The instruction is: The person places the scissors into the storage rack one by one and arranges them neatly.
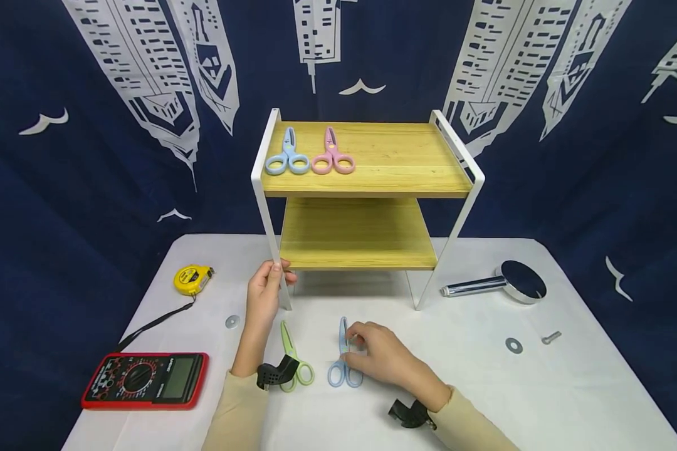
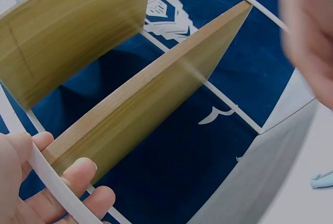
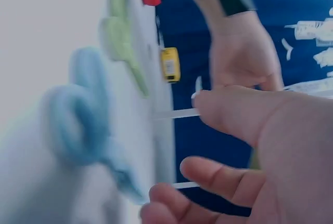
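Observation:
My left hand (image 1: 266, 291) grips the white front left leg of the shelf rack (image 1: 367, 193), just below its lower board. In the left wrist view, the thumb and fingers (image 2: 80, 176) wrap that white leg (image 2: 61, 190) at the board's corner. Over light blue scissors (image 1: 343, 357) on the table hovers my right hand (image 1: 385, 354), its thumb and fingers parted. The right wrist view shows those blue scissors (image 3: 78, 109) blurred, apart from the fingertips. Green scissors (image 1: 289, 351) lie beside my left forearm. On the top board are blue scissors (image 1: 288, 156) and pink scissors (image 1: 331, 156).
At the left lie a yellow tape measure (image 1: 192, 279) with a black strap, a red and black multimeter (image 1: 145, 380) and a washer (image 1: 232, 321). To the right are a chrome shower head (image 1: 519, 282), another washer (image 1: 514, 345) and a bolt (image 1: 551, 337). A blue patterned curtain hangs behind.

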